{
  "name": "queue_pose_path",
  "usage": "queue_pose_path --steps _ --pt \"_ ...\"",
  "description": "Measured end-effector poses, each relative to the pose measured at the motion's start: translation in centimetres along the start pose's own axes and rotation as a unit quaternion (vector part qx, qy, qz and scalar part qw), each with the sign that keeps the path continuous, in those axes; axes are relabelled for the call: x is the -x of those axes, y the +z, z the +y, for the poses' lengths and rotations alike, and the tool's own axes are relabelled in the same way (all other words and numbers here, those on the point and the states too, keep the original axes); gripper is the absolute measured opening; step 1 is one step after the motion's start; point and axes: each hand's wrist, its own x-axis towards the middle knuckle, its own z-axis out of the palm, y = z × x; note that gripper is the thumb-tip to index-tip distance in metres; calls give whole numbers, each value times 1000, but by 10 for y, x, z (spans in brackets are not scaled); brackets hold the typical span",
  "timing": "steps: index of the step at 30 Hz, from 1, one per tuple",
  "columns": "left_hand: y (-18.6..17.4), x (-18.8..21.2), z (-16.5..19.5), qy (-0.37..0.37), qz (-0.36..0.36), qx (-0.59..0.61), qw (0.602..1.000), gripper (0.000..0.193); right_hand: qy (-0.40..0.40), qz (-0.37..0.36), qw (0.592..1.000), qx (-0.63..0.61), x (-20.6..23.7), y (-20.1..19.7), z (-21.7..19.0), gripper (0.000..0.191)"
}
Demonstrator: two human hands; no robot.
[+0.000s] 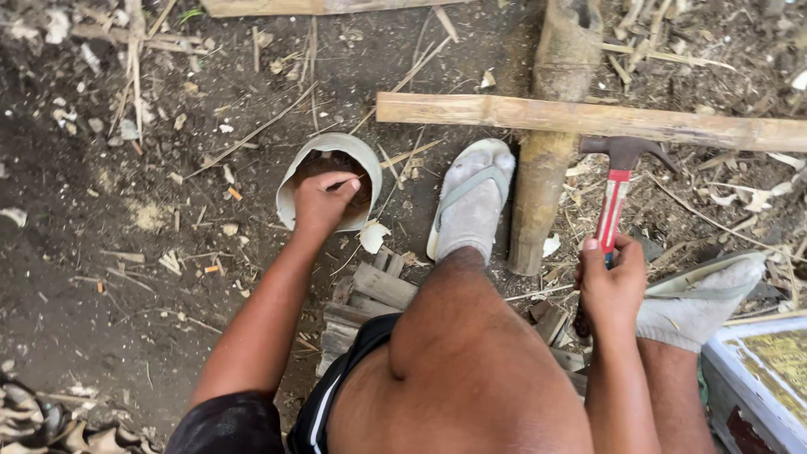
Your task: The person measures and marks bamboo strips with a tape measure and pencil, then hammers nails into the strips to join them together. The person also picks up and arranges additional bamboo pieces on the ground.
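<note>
Head view: left hand [324, 200] dipped into tin [290, 181] on ground, fingertips pinched, contents hidden. Right hand [611, 286] clenched on hammer [616, 189], head near slat [588, 118] laid across bamboo pole [551, 139], foot [471, 202] beside pole, likely bracing.

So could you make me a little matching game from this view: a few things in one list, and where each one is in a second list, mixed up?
Things:
1. claw hammer
2. round container
3. split bamboo slat
4. thick bamboo pole

Places:
A. lying across the thick pole
B. under the left hand, whose fingers reach into it
C. in the grip of the right hand
D. on the ground beside the sandalled left foot

Pairs: 1-C, 2-B, 3-A, 4-D
</note>
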Motion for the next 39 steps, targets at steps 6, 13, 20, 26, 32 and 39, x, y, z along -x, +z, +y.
queue_pose_path --steps 6,13,20,26,32,39 --pt "9 -19 26 54 -39 -127 990 22 -57 66 989 122 -5 2 2 26" --pt "14 38 123 154 4 -134 979 14 -80 54 975 198 -25 6 -18 37" --pt "181 -44 225 494 69 -137 856 17 -107 3 958 266 -41 24 -25 23" --pt "219 -97 214 337 -29 -351 873 17 -96 14 965 244 -42 19 -19 25" --pt "221 -119 208 366 -13 -339 867 16 -117 2 957 266 -55 27 -16 25" --pt "223 -95 229 475 118 -110 865 17 -49 -27 965 257 -60 23 -10 27"
